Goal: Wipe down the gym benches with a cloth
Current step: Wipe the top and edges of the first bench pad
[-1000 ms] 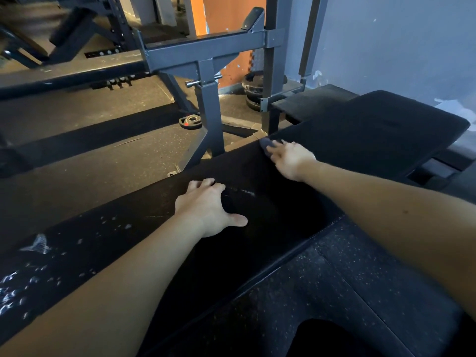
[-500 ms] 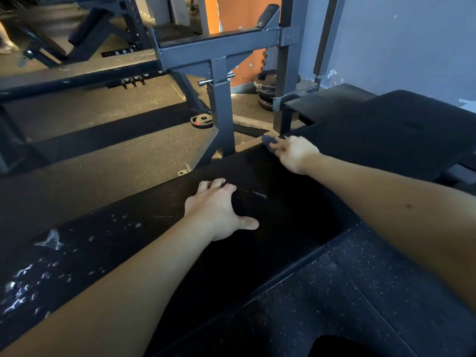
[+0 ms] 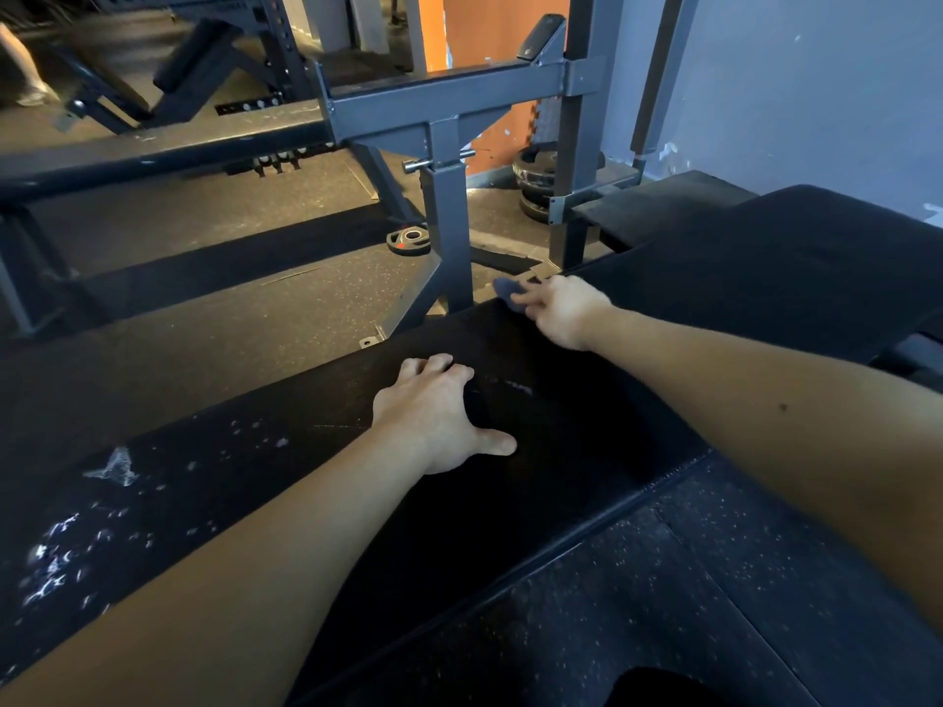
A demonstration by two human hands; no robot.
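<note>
A long black bench pad [image 3: 587,451] runs from lower left to upper right, with white scuffs at its left end. My left hand [image 3: 433,410] rests on the middle of the pad, its fingers bent over the far edge and the thumb spread out. Further along, my right hand [image 3: 561,311] holds a small dark blue-grey cloth [image 3: 507,290] against the pad's far edge. Only the cloth's tip shows beyond the fingers. A wider black pad [image 3: 791,278] adjoins at the right.
A grey steel rack frame [image 3: 449,196] stands just behind the bench. A small weight plate [image 3: 408,239] lies on the rubber floor, and a stack of plates [image 3: 536,181] sits by the wall. Speckled floor matting [image 3: 663,604] lies below the bench on my side.
My right hand has shifted slightly left along the far edge with the cloth. My left hand has kept its place on the pad.
</note>
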